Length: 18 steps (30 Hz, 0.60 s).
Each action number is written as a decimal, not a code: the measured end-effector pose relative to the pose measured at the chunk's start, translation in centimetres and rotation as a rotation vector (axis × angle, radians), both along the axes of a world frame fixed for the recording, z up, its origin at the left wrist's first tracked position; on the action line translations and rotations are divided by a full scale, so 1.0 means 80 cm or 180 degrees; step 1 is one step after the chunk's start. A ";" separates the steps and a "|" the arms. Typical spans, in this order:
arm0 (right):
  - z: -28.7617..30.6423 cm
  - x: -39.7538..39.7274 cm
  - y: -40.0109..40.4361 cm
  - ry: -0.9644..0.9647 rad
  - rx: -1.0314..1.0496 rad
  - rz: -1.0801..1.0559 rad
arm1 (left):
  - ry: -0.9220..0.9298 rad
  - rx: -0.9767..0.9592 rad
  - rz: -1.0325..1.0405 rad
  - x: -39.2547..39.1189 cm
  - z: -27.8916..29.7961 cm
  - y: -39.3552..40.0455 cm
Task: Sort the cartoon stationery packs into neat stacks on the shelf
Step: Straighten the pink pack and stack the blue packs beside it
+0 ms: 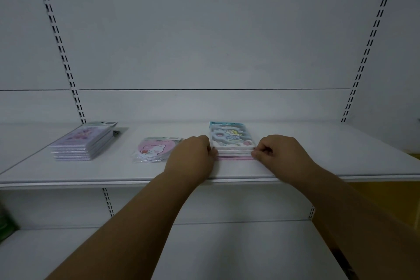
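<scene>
A stack of blue-and-white cartoon packs (230, 137) lies on the white shelf (318, 157), right of middle, with pink-edged packs at its bottom. My left hand (193, 154) presses against the stack's front left corner with curled fingers. My right hand (279, 152) pinches the front right corner. A pink heart-shaped bear pack (153, 149) lies flat just left of my left hand. Further left stands a neat pile of purple packs (84, 143).
The shelf's front lip (91, 182) runs across the view. A lower white shelf (216, 250) lies beneath my forearms. A green object (6, 223) sits at the far left edge below. Slotted uprights (59, 43) flank the back panel.
</scene>
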State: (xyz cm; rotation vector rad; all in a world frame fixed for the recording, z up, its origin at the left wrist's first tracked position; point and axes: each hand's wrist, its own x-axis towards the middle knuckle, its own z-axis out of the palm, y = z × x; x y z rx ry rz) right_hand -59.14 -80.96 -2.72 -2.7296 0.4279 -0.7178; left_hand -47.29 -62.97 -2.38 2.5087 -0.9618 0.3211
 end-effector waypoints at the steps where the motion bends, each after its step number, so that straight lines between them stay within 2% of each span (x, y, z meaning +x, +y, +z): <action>1: 0.000 0.000 0.000 -0.0008 0.0004 -0.0008 | -0.0003 0.0007 0.0000 0.000 0.000 0.000; 18: 0.000 0.005 0.006 0.0206 0.0340 -0.0165 | 0.0051 0.0110 0.0037 0.004 -0.003 -0.004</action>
